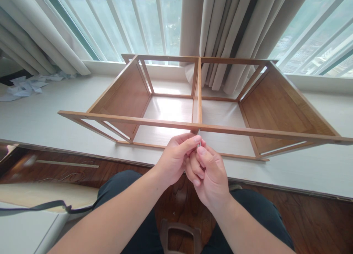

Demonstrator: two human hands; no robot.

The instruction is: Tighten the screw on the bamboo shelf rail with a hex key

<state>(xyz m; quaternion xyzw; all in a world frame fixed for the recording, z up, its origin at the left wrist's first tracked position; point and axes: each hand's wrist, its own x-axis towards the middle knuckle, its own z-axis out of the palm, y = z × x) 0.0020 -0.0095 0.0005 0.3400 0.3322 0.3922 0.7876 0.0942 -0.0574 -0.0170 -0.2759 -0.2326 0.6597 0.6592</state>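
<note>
A wooden frame (154, 123) with a middle divider and two side panels stands on a white ledge. Just under the divider, a thin silver screw (199, 132) points up against the frame's front rail. My left hand (178, 154) is closed, its thumb and forefinger pinching the screw from the left. Close against it, my right hand (209, 169) has its thumb and curled fingers closed on the screw's lower part. The fingers hide the screw's lower end, and I cannot make out whether a small tool is there too.
The white ledge (35, 118) runs along the window, with paper scraps (27, 85) at its far left. Long curtains (220, 37) hang behind the frame. Below are a brown stool (180, 228), a wooden floor (317, 224) and a pale strip (67, 164).
</note>
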